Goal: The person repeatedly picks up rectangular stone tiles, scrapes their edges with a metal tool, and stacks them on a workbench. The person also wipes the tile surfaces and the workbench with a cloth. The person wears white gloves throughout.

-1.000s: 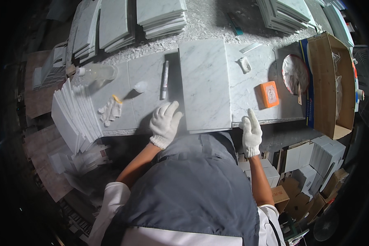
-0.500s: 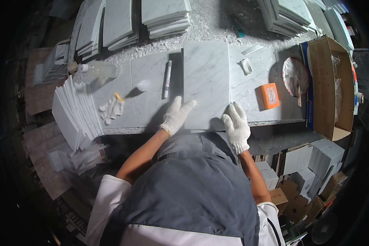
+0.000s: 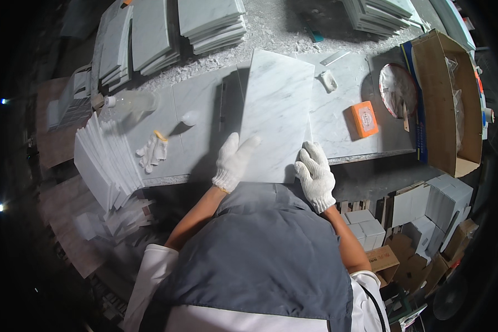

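A grey-veined white marble tile lies slanted in front of me, its far end reaching over the bench. At its near left edge is my left hand in a white knit glove, closed on the edge with the thumb over the top face. My right hand, gloved alike, is closed at the near right edge, its fingers bent and close together. Those fingertips partly hide the tile's edge. A dark shadow lies left of the tile, and a marker pen is dim inside it.
Left on the bench are upright tiles, a spare glove and a clear bottle. To the right are an orange box, a round container and a cardboard carton. Tile stacks stand along the far side.
The tile has turned clockwise and tilted, its left side seeming raised. Shadow now covers the marker pen. Both hands stay at its edges; the whole view has shifted slightly.
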The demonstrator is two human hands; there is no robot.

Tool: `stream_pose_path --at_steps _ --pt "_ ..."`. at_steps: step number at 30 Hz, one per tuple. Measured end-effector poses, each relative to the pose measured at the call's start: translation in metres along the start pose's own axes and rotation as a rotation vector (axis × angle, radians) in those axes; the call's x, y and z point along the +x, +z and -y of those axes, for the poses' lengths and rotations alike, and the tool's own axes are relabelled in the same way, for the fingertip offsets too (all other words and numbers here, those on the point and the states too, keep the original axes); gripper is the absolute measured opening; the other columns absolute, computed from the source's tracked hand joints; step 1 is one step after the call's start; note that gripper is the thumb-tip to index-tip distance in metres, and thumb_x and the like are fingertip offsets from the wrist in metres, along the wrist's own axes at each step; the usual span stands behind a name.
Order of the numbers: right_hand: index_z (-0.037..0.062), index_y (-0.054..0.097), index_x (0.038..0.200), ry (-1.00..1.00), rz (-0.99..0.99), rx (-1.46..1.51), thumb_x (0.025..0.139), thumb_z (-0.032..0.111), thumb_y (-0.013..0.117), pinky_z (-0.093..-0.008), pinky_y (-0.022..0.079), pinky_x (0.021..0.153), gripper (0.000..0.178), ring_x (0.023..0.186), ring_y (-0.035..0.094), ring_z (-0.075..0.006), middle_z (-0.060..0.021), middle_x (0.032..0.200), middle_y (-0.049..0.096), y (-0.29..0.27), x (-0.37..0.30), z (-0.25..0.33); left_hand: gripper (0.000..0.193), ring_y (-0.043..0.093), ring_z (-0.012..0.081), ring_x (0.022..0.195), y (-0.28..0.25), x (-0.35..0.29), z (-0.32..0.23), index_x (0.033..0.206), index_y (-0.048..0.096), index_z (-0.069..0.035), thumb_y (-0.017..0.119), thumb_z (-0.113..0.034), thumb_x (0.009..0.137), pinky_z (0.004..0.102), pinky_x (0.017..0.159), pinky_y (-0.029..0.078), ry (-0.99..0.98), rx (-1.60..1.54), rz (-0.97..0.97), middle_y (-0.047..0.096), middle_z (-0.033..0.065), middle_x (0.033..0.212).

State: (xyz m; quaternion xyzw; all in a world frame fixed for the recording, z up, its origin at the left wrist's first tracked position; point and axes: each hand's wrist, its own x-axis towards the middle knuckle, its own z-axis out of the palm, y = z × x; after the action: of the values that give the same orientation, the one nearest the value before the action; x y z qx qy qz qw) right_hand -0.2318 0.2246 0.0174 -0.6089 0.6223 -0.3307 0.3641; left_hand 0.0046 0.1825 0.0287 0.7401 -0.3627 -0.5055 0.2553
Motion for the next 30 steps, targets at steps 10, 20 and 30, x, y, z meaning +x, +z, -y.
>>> stream_pose_path --at_steps 10,20,30 --pt "0.0015 0.068 0.12 0.052 0.088 -0.007 0.093 0.012 0.068 -0.0317 0.046 0.102 0.029 0.119 0.06 -0.0281 -0.0148 0.132 0.061 -0.01 0.002 0.007 0.047 0.06 0.0102 0.109 -0.004 -0.009 -0.021 0.125 0.062 0.009 0.074 -0.026 0.096 0.0241 0.097 0.046 0.046 -0.178 0.075 0.068 0.0087 0.118" --pt "0.009 0.072 0.128 -0.095 -0.114 -0.092 0.096 0.021 0.066 -0.0418 0.047 0.108 0.035 0.13 0.059 -0.0371 -0.0218 0.14 0.061 -0.001 0.023 -0.001 0.046 0.061 0.0086 0.104 -0.174 -0.064 -0.048 0.132 0.061 0.004 0.073 -0.025 0.099 0.0257 0.094 0.049 0.214 -0.452 -0.34 0.069 0.0037 0.118" --pt "0.0128 0.068 0.124 -0.454 0.06 -0.454 0.089 0.015 0.063 -0.0484 0.047 0.105 0.036 0.13 0.054 -0.0443 -0.0203 0.133 0.061 0.046 0.096 0.018 0.049 0.061 0.0092 0.112 -0.417 -0.129 0.022 0.134 0.061 0.007 0.073 -0.024 0.098 0.0247 0.102 0.044 0.282 -0.428 -0.84 0.069 0.0032 0.122"
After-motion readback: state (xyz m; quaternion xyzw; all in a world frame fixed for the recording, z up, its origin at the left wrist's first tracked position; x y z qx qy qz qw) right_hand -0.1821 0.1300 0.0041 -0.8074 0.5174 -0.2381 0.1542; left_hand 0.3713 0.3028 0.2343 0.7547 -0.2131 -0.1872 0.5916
